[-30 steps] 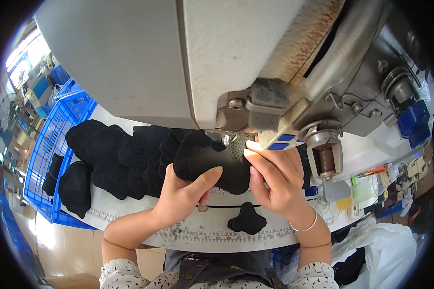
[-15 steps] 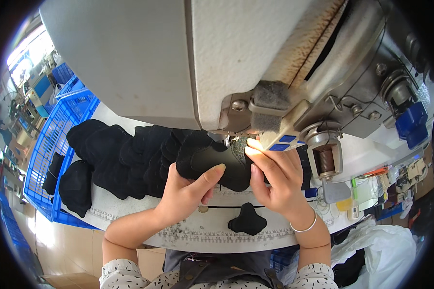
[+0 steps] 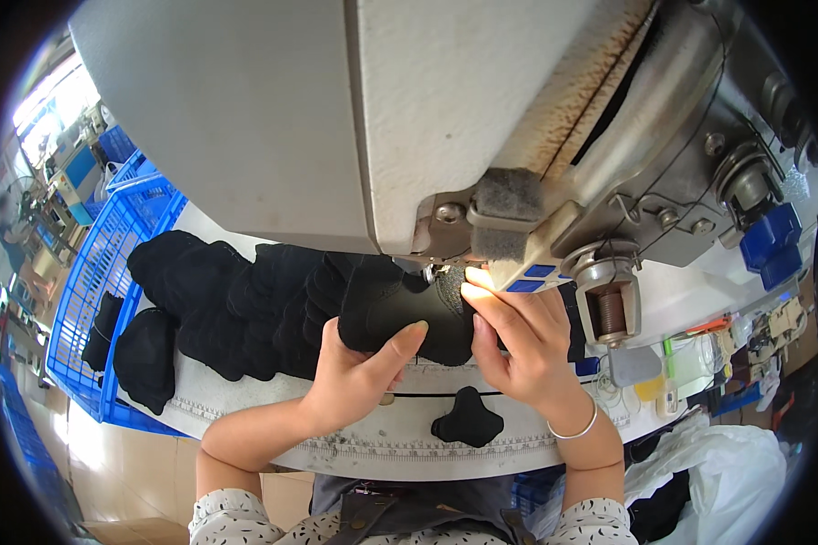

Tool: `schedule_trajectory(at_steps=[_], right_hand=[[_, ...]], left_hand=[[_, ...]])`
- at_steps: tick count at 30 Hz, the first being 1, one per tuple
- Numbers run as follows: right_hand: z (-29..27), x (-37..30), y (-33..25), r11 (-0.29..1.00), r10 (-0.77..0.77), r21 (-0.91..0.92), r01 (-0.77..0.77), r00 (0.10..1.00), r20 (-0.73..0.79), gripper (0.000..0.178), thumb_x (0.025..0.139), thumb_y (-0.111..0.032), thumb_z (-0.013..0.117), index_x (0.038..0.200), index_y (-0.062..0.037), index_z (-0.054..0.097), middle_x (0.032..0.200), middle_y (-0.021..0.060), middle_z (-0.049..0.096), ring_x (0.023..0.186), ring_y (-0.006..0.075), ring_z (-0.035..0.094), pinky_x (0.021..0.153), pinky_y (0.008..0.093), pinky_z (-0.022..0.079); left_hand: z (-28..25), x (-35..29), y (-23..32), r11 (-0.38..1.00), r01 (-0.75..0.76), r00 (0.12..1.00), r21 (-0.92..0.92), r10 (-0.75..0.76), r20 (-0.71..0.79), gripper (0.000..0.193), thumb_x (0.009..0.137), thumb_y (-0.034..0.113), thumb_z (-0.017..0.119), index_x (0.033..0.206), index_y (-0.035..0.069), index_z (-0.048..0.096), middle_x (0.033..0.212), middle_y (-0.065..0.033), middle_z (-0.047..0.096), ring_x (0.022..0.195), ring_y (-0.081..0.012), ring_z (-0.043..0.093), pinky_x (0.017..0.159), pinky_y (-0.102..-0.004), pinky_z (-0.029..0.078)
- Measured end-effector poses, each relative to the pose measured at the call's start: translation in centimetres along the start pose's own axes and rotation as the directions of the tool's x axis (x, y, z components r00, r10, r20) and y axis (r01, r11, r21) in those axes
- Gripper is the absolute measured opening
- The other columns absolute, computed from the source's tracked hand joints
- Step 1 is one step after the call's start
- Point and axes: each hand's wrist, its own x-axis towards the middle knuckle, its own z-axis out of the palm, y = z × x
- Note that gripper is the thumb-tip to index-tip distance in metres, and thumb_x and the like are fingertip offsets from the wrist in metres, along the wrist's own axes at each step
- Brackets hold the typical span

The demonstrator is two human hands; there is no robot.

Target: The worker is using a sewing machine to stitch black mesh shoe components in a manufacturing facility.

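Note:
A curved black fabric piece [image 3: 404, 309] lies under the needle area of a white sewing machine [image 3: 273, 118]. My left hand [image 3: 359, 368] grips its near left edge, thumb on top and fingers beneath. At its right side my right hand [image 3: 523, 336] pinches the edge, fingertips close to the lit presser foot. The needle itself is hidden by the machine head. A smaller black lobed fabric piece [image 3: 468, 418] rests on the table near me, touched by neither hand. Left of my hands stretches an overlapping row of black fabric pieces [image 3: 218, 304].
A blue plastic basket [image 3: 109, 245] stands at the table's left edge. The white table [image 3: 364, 450] has a ruler strip along its front. A thread bobbin [image 3: 614, 309] hangs on the machine at right. Further right are small tools and a white plastic bag [image 3: 727, 472].
The fabric piece has turned slightly under the machine, its left part swinging away from me. My left hand has shifted a little with it; my right hand stays nearly in place.

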Motion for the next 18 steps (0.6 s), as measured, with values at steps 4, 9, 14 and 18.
schedule_trajectory(at_steps=[4, 9, 14, 18], right_hand=[[0.11, -0.16, 0.10, 1.000, 0.002, 0.011, -0.002, 1.000, 0.004, 0.029, 0.069, 0.004, 0.060, 0.098, 0.0005, 0.067, 0.101, 0.0132, 0.066, 0.086, 0.0269, 0.063, 0.076, 0.0351, 0.047], [0.13, -0.18, -0.19, 1.000, 0.009, -0.009, -0.009, 1.000, 0.012, 0.028, 0.070, 0.004, 0.060, 0.098, 0.0015, 0.066, 0.100, 0.0138, 0.066, 0.087, 0.0282, 0.063, 0.077, 0.0358, 0.047], [0.09, -0.13, -0.24, 1.000, 0.001, -0.015, -0.001, 1.000, 0.006, 0.028, 0.070, 0.004, 0.060, 0.098, 0.0014, 0.067, 0.100, 0.0138, 0.066, 0.088, 0.0288, 0.063, 0.077, 0.0358, 0.047], [0.23, -0.10, 0.02, 1.000, -0.004, -0.001, 0.004, 1.000, -0.010, 0.029, 0.070, 0.004, 0.061, 0.098, 0.0012, 0.067, 0.100, 0.0135, 0.066, 0.087, 0.0285, 0.063, 0.076, 0.0354, 0.047]], left_hand=[[0.01, -0.04, -0.07, 1.000, 0.011, 1.000, 0.010, -0.011, -0.012, 0.017, 0.091, 0.016, 0.063, 0.080, 0.004, 0.060, 0.060, 0.0038, 0.053, 0.048, -0.0017, 0.044, 0.042, -0.0197, 0.036], [-0.31, 0.32, -0.04, 0.999, 0.030, 0.999, -0.039, -0.031, -0.010, 0.017, 0.090, 0.016, 0.063, 0.080, 0.003, 0.059, 0.059, 0.0032, 0.052, 0.047, -0.0025, 0.044, 0.041, -0.0200, 0.035], [-0.49, 0.47, -0.13, 1.000, 0.017, 1.000, -0.018, -0.017, 0.006, 0.017, 0.091, 0.015, 0.063, 0.080, 0.003, 0.059, 0.059, 0.0033, 0.053, 0.047, -0.0025, 0.044, 0.041, -0.0201, 0.036], [-0.26, 0.39, -0.10, 1.000, 0.003, 1.000, -0.017, -0.003, 0.006, 0.018, 0.091, 0.016, 0.063, 0.079, 0.003, 0.059, 0.060, 0.0033, 0.053, 0.047, -0.0025, 0.045, 0.041, -0.0201, 0.036]])
